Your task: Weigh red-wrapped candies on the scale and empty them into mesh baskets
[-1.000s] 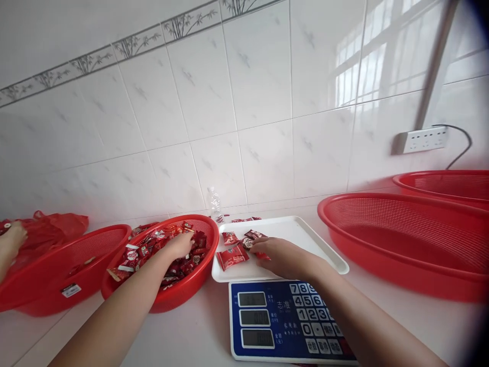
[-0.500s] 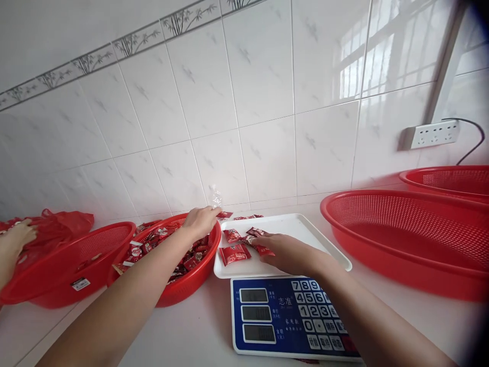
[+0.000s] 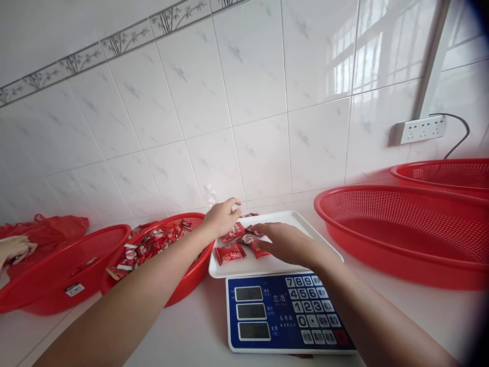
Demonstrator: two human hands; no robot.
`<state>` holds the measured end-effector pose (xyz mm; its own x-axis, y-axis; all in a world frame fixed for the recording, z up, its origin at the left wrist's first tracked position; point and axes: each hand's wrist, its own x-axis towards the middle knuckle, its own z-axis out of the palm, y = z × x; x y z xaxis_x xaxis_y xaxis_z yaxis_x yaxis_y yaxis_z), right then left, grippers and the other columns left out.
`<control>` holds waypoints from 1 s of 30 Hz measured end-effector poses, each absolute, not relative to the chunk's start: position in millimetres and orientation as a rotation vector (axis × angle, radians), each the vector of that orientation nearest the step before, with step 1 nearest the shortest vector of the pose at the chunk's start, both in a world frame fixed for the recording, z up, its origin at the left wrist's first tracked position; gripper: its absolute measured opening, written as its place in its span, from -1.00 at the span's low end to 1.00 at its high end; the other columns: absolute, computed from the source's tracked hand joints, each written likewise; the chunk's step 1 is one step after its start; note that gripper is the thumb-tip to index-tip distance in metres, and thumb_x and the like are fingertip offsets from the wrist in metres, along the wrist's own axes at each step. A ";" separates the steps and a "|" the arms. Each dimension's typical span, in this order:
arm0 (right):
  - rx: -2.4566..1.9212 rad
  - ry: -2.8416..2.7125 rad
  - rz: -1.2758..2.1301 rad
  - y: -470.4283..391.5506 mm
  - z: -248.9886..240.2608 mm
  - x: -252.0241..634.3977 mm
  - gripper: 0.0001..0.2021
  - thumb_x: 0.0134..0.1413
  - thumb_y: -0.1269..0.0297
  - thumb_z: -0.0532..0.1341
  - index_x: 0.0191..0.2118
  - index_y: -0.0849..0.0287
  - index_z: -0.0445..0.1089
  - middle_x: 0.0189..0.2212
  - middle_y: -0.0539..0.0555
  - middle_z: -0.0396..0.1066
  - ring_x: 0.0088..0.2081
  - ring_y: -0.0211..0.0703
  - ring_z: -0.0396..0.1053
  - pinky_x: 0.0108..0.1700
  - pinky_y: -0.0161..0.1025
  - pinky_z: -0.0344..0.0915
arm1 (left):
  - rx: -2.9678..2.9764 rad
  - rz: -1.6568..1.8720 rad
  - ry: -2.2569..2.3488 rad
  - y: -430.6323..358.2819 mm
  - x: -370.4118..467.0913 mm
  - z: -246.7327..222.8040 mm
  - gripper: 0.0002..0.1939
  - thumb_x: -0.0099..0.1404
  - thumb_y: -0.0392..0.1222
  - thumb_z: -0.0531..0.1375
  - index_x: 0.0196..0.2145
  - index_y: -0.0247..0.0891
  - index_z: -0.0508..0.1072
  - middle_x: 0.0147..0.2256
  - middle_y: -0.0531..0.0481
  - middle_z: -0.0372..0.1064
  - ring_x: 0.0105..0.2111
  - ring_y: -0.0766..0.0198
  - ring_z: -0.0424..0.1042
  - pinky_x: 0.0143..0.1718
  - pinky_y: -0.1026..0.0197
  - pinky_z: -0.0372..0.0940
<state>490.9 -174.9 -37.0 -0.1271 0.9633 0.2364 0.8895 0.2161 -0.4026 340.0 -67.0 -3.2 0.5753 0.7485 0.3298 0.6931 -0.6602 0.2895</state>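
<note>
My left hand (image 3: 222,218) is over the left rim of the white scale tray (image 3: 298,219), its thumb and forefinger apart, with no packet visible between them. Just below it lies a red snack packet (image 3: 232,233). Over the middle of the tray, my right hand (image 3: 284,242) has its fingers stretched out beside several red packets (image 3: 229,253); its fingertips are partly hidden. The tray sits behind the blue keypad panel (image 3: 280,311) of a scale. A red basket (image 3: 194,272) filled with small red packets stands left of the tray, partly behind my left forearm.
Another red basket (image 3: 46,300) stands farther left. Beyond it, another person's hand (image 3: 15,250) rests at a red plastic bag (image 3: 57,229). Large red baskets (image 3: 401,270) stand on the right. A tiled wall with a power strip (image 3: 422,130) rises behind.
My left hand has moved right, from the filled basket's edge to over the tray's left side. My right hand has stayed over the tray. The view has shifted slightly.
</note>
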 end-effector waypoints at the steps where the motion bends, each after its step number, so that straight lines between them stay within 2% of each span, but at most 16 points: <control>1: -1.672 -2.032 0.242 -175.3 -36.1 489.0 -0.62 0.13 0.10 0.08 0.04 0.10 0.28 -0.15 0.13 0.46 -0.14 -0.02 0.39 -0.18 -0.17 0.26 | 2.577 0.732 1.191 -70.8 344.1 -4.0 -0.70 0.29 -0.05 -0.04 -0.12 -0.15 0.36 -0.44 0.08 0.38 -0.47 0.28 0.36 -0.36 0.25 0.21; 4: -1.484 -1.978 0.315 -176.3 -33.9 482.2 -0.61 0.12 0.05 0.09 0.00 0.16 0.25 -0.22 0.13 0.48 -0.26 -0.10 0.41 -0.29 -0.22 0.26 | 2.346 0.903 1.091 -82.3 356.2 -7.2 -0.66 0.32 0.03 -0.09 -0.22 -0.19 0.36 -0.46 0.07 0.32 -0.42 0.28 0.34 -0.33 0.25 0.21; 7: -1.414 -1.904 0.289 -175.7 -32.7 477.6 -0.73 0.19 0.08 0.01 -0.21 0.17 0.28 -0.43 0.07 0.46 -0.45 -0.20 0.34 -0.43 -0.28 0.19 | 2.113 0.901 1.013 -94.4 364.1 -9.4 -0.57 0.33 0.13 -0.15 -0.21 -0.21 0.34 -0.45 0.04 0.30 -0.40 0.26 0.34 -0.33 0.23 0.23; 9: -1.485 -1.843 0.201 -174.3 -32.1 477.2 -0.76 0.21 0.16 -0.03 -0.34 0.16 0.28 -0.54 0.03 0.40 -0.53 -0.24 0.27 -0.49 -0.29 0.10 | 2.003 0.899 0.983 -101.5 365.2 -9.6 -0.54 0.34 0.15 -0.16 -0.21 -0.22 0.34 -0.37 -0.01 0.32 -0.31 0.24 0.35 -0.26 0.22 0.23; 11: -1.550 -1.782 0.123 -172.8 -31.4 478.2 -0.76 0.19 0.22 -0.03 -0.42 0.14 0.26 -0.57 0.00 0.37 -0.56 -0.26 0.23 -0.51 -0.30 0.05 | 1.937 0.866 0.964 -106.8 362.8 -8.7 -0.57 0.31 0.16 -0.09 -0.17 -0.21 0.35 -0.29 -0.04 0.33 -0.22 0.21 0.34 -0.19 0.20 0.23; 14: -1.554 -1.674 0.110 -171.7 -30.3 479.2 -0.76 0.17 0.25 -0.04 -0.46 0.13 0.25 -0.58 -0.02 0.36 -0.56 -0.27 0.23 -0.51 -0.31 0.04 | 1.829 0.738 0.897 -111.3 353.6 -5.2 -0.57 0.20 0.13 0.12 -0.07 -0.16 0.30 -0.24 -0.05 0.33 -0.25 0.21 0.36 -0.27 0.19 0.26; 17: -1.483 -1.638 0.187 -173.1 -29.0 478.7 -0.74 0.17 0.19 -0.03 -0.43 0.13 0.30 -0.56 -0.02 0.39 -0.52 -0.25 0.28 -0.49 -0.32 0.09 | 1.782 0.683 0.793 -110.7 338.5 0.6 -0.59 0.16 0.02 0.21 -0.07 -0.18 0.31 -0.25 -0.06 0.34 -0.30 0.24 0.38 -0.34 0.23 0.27; 20: -1.499 -1.686 0.248 -175.2 -28.5 479.4 -0.77 0.15 0.16 0.02 -0.20 0.10 0.34 -0.41 0.01 0.47 -0.41 -0.21 0.36 -0.41 -0.31 0.17 | 1.825 0.746 0.810 -99.7 316.0 5.1 -0.58 0.13 -0.04 0.24 -0.08 -0.22 0.30 -0.29 -0.04 0.38 -0.32 0.26 0.40 -0.33 0.24 0.27; 22: -1.606 -1.768 0.255 -175.2 -29.8 481.3 -0.76 0.12 0.18 0.06 -0.12 0.08 0.34 -0.30 0.04 0.49 -0.33 -0.16 0.39 -0.35 -0.28 0.20 | 1.927 0.774 0.953 -85.0 296.4 4.4 -0.57 0.12 -0.03 0.23 -0.08 -0.25 0.31 -0.30 -0.03 0.39 -0.33 0.26 0.41 -0.34 0.24 0.26; 27: -1.849 -2.049 0.159 -170.9 -39.8 485.3 -0.76 0.04 0.35 0.09 -0.17 0.15 0.40 -0.21 0.15 0.48 -0.20 -0.01 0.40 -0.28 -0.20 0.23 | 2.406 0.596 1.434 -39.6 244.4 -16.4 -0.68 0.14 -0.03 0.15 -0.19 -0.23 0.40 -0.32 -0.02 0.43 -0.29 0.17 0.41 -0.28 0.21 0.25; 30: -1.830 -2.129 0.191 -170.3 -43.4 483.7 -0.71 -0.04 0.44 0.10 -0.16 0.16 0.41 -0.17 0.15 0.47 -0.16 0.00 0.39 -0.25 -0.20 0.24 | 2.652 0.390 1.533 -24.1 225.4 -35.5 -0.71 0.13 -0.09 0.14 -0.19 -0.20 0.41 -0.17 -0.08 0.43 -0.16 0.11 0.39 -0.18 0.19 0.23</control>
